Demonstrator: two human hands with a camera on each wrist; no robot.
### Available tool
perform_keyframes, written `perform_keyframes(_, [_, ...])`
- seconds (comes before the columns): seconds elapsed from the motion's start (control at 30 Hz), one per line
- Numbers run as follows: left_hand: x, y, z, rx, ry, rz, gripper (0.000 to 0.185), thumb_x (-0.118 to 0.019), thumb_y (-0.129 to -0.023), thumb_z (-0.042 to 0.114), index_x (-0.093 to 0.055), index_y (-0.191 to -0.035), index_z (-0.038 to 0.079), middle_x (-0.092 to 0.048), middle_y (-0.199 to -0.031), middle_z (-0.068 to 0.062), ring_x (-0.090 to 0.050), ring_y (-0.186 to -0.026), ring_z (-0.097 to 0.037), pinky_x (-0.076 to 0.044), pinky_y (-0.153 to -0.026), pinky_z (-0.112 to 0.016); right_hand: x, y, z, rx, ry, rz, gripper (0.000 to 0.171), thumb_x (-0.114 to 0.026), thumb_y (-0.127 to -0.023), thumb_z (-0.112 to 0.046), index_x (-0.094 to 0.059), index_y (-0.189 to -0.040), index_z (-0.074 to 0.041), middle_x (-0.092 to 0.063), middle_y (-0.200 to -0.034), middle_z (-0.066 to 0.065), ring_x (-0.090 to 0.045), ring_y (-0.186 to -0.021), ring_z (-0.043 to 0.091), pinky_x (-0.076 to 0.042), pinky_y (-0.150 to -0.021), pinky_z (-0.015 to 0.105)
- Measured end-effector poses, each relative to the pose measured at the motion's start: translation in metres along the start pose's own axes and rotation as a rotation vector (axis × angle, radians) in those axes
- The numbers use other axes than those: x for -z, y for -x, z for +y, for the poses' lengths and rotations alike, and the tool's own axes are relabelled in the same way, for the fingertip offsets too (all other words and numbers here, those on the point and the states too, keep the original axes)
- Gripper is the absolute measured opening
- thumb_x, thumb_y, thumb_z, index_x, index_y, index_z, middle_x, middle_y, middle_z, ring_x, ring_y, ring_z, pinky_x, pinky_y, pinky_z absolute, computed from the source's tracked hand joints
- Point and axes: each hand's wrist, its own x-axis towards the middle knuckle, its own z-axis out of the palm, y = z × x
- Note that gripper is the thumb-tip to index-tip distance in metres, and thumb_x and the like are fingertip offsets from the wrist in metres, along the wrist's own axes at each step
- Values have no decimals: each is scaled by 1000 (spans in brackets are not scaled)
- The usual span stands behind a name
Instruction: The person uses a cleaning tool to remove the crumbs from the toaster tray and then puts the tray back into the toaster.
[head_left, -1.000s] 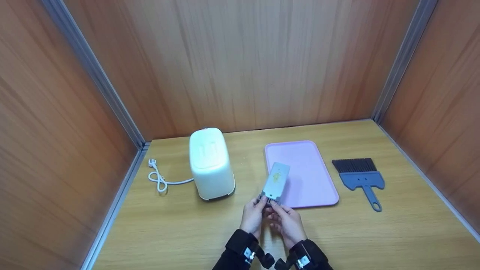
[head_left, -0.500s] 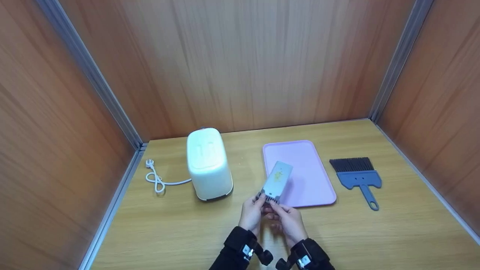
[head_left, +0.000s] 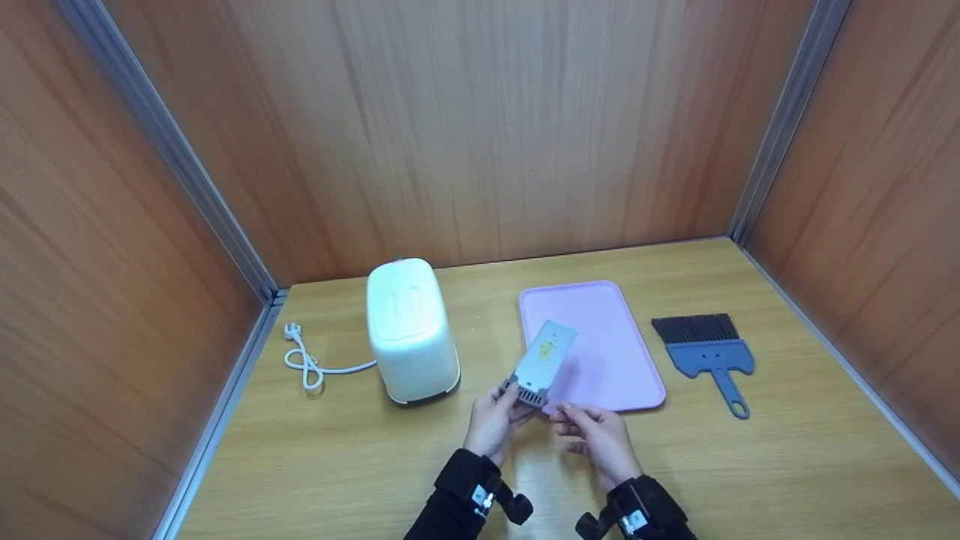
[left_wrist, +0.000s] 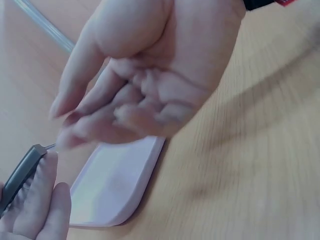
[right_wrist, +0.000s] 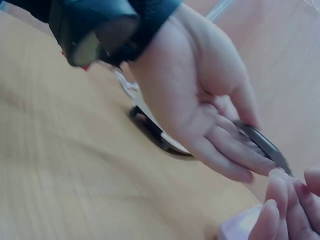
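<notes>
The left hand [head_left: 490, 424] gripped the slotted near end of a flat grey part [head_left: 546, 357], thumb uppermost. The part, marked yellow on its top face, was held over the left portion of the pink tray [head_left: 616, 352]. The right hand [head_left: 604, 441] was positioned beside the slotted end; whether its fingers pinched anything could not be determined. A white appliance [head_left: 412, 337] stood left of the tray; a blue brush [head_left: 709, 356] lay to its right.

Left hand [right_wrist: 200, 100] pinches a thin dark-grey piece [right_wrist: 270, 147] between thumb and fingers, right hand [right_wrist: 290, 212] at its far end, black cuff [right_wrist: 145, 25] around left wrist, dark-based appliance [right_wrist: 154, 134] behind left hand, pale tray [right_wrist: 236, 227] beside right hand.
</notes>
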Motion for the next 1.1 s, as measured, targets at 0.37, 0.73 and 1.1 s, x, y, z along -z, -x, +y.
perform_keyframes(0.37, [11,-2,3,-4,-65,16,45,-45,-116,12,-42,-147,-21,-64,-137,-35,-74,-115,-35,-56,-106,-49,43,-12,-29,56,136,61,30,-71,-105,-21,-74,-122,3,-79,-95,5,-72,-84,17,-59,-71,31])
perform_keyframes(0.73, [17,0,7,-16,-118,-8,47,-42,-117,14,-40,-150,-19,-63,-139,-34,-72,-119,-35,-56,-106,-47,96,-30,-60,153,357,151,39,-70,-106,-26,-70,-128,6,-80,-97,2,-72,-82,9,-62,-74,30])
perform_keyframes(1.1, [20,-1,9,-25,-109,-21,47,-39,-117,14,-39,-150,-20,-63,-139,-34,-74,-114,-34,-57,-104,-45,152,-56,-87,203,643,209,38,-67,-106,-26,-72,-124,8,-79,-102,14,-71,-81,9,-61,-69,27])
